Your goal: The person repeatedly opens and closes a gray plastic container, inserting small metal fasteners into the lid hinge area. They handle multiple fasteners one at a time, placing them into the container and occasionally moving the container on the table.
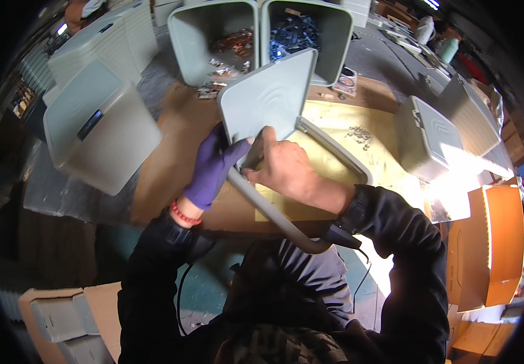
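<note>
A grey plastic lid stands over the table before me, its flat panel (pixel 262 91) tilted up from a U-shaped rim frame (pixel 274 218). My left hand (pixel 210 167), in a purple glove, grips the panel's near left corner, where it joins the frame; its thumb points right. My right hand (pixel 289 170) is bare and closes on the same corner from the other side, index finger raised against the panel and thumb low by the frame. Whether a small part sits between the fingertips is hidden. Small metal pieces (pixel 359 138) lie scattered on a yellow sheet (pixel 319 209) beyond the frame.
Two grey bins lie tipped toward me at the back: one (pixel 176 42) with coppery metal pieces, one (pixel 345 36) with blue pieces. Another grey bin (pixel 116 145) stands left, before stacked bins (pixel 101 45). Lidded bins (pixel 410 142) and cardboard boxes (pixel 486 246) are at right.
</note>
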Motion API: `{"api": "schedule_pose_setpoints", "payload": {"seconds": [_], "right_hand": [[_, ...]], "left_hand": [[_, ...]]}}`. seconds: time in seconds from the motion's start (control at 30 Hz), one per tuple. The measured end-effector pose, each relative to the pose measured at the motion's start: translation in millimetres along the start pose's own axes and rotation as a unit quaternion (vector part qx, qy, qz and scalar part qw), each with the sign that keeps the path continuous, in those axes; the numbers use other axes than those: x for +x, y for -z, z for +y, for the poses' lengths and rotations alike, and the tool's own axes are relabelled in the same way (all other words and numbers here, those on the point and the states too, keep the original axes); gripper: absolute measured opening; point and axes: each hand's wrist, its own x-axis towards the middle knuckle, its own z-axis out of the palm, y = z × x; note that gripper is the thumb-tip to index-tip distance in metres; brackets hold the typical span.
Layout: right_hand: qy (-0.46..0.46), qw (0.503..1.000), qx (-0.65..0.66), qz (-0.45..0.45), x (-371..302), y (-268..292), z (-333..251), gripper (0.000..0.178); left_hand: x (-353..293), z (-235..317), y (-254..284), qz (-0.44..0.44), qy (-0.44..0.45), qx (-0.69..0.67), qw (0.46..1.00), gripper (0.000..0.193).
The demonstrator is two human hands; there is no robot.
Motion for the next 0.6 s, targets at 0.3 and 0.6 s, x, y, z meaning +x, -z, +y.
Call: {"api": "schedule_pose_setpoints", "payload": {"seconds": [0.3,0.6], "right_hand": [[-0.06,0.984,-0.118,0.119,-45,136,148,0.015],[-0.048,0.977,-0.056,0.2,-65,91,204,0.019]], "left_hand": [[0,-17,3,-0.009,-0.129,0.264,0.956,0.021],[2,-16,5,-0.028,-0.128,0.235,0.963,0.02]]}}
